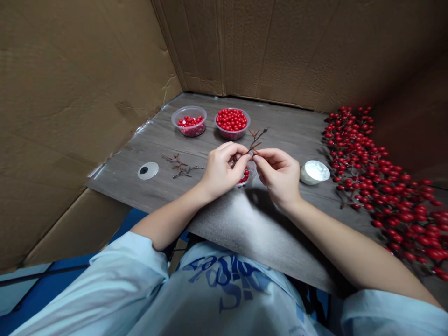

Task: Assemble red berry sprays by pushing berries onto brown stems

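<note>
My left hand (220, 170) pinches the lower stem of a thin brown artificial twig (256, 142), whose branched tip points up and to the right. My right hand (276, 177) grips the twig from the other side, with its fingertips close to those of my left hand. Partly hidden behind my hands is a small clear plastic tub (244, 175) holding red berries. Beyond them stand two more clear tubs of glossy red berries (189, 120) (232, 123). A few bare brown twigs (180, 166) lie left of my left hand.
A wood-grain board (266, 233) forms the work surface, with cardboard walls (280, 51) behind and left. A white-filled round dish (314, 172) stands right of my right hand. A large heap of red berry sprays (385, 186) lies along the right. A small round white-and-black disc (147, 171) sits at left.
</note>
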The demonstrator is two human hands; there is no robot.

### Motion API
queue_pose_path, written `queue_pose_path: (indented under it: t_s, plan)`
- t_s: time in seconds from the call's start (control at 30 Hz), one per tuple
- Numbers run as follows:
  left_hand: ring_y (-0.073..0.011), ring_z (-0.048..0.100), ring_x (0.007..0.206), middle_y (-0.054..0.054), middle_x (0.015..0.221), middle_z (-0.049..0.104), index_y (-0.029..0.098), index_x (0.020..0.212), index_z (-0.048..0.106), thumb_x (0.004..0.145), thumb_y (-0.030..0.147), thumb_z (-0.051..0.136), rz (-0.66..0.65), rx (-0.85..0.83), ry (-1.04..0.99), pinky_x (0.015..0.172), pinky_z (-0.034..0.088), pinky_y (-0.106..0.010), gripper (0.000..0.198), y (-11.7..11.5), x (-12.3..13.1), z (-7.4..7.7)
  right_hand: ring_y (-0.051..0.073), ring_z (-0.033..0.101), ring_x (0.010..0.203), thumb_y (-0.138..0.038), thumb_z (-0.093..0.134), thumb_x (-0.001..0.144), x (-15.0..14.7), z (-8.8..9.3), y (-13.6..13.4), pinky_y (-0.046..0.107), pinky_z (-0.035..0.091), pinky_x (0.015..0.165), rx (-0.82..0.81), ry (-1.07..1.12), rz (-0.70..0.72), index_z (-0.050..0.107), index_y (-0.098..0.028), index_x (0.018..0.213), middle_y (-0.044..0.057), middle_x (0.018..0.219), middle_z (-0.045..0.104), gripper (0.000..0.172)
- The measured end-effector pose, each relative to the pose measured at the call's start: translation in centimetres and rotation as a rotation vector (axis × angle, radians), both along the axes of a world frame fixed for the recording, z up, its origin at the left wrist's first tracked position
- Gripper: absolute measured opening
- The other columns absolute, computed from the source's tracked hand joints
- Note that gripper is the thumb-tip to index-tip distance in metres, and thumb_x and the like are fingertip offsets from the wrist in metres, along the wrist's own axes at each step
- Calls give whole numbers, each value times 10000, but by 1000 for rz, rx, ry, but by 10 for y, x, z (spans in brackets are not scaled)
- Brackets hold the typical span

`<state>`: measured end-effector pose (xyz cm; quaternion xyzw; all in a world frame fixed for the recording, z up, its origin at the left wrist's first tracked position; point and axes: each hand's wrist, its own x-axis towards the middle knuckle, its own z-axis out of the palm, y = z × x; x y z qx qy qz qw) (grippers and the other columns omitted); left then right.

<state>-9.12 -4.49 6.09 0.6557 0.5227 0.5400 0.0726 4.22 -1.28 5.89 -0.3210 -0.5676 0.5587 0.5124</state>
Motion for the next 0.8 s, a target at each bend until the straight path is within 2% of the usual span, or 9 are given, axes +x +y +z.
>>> queue_pose_path:
  t_s: [0.17,0.27,0.43,0.5,0.63,0.8]
  plan:
    - [-75,509,617,-9,671,592,132,707,599,778,204,581,-27,-40,-63,577,388,-201,103,3,1,-2,87,529,591,-279,692,690,1,1,4,189,342,426,-9,-14,34,642,-162,757,37,748,635,144]
    - [-74,500,580,-4,645,586,138,703,588,770,220,582,-90,-112,-200,538,384,-200,106,5,1,-1,74,508,555,-304,703,682,1,3,5,184,320,401,-32,-26,58,649,-160,775,39,762,639,179]
    - [-53,450,471,21,590,531,151,719,538,742,291,624,-185,-216,-459,446,366,-189,166,8,-1,0,55,450,465,-298,732,661,3,10,3,188,315,368,-55,-1,120,610,-214,1084,21,784,665,448]
    - [-45,437,449,29,590,513,156,733,528,724,355,654,-200,-246,-523,419,365,-184,236,9,-2,0,64,475,480,-289,723,674,4,11,2,190,322,364,-45,-2,119,588,-224,1128,32,826,678,478]
    - [-31,435,436,38,581,507,156,749,513,701,439,682,-222,-284,-560,407,372,-161,332,9,-2,1,101,562,586,-274,700,696,5,9,2,192,344,377,16,-31,78,620,-205,1024,48,842,680,344]
    - [-40,462,477,27,585,518,141,714,549,711,387,676,-233,-245,-463,446,390,-168,276,8,0,3,148,616,739,-260,664,730,6,5,5,206,395,432,139,-112,-4,652,-179,812,57,825,669,116]
